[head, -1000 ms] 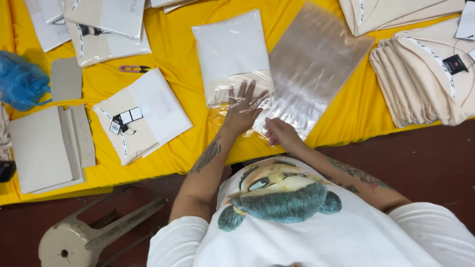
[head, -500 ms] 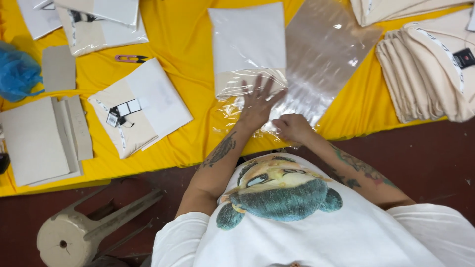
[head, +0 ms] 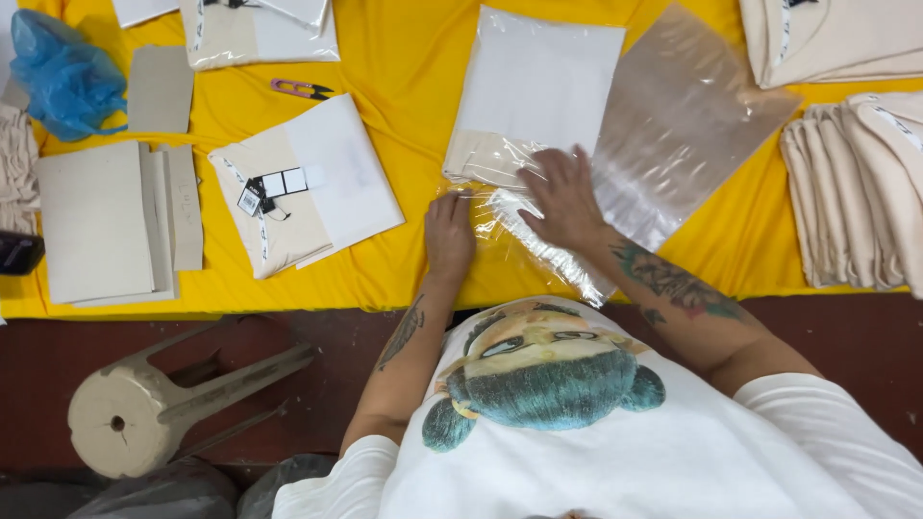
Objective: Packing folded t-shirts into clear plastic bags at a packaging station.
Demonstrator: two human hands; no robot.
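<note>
A folded cream garment backed by a white sheet lies partly inside a clear plastic bag on the yellow-covered table. My left hand is curled at the bag's near left edge and pinches the plastic. My right hand lies flat with fingers spread on the bag's open end, just below the garment. Under it, to the right, lies a pile of empty clear bags.
Another folded garment with a hang tag lies to the left, with pink snips beyond it. Cardboard sheets and a blue plastic bag are at far left, folded cream garments at right. An overturned stool lies on the floor.
My left hand has drawn back from the bag's middle to its near left edge. My right hand has moved forward and now lies flat on the bag.
</note>
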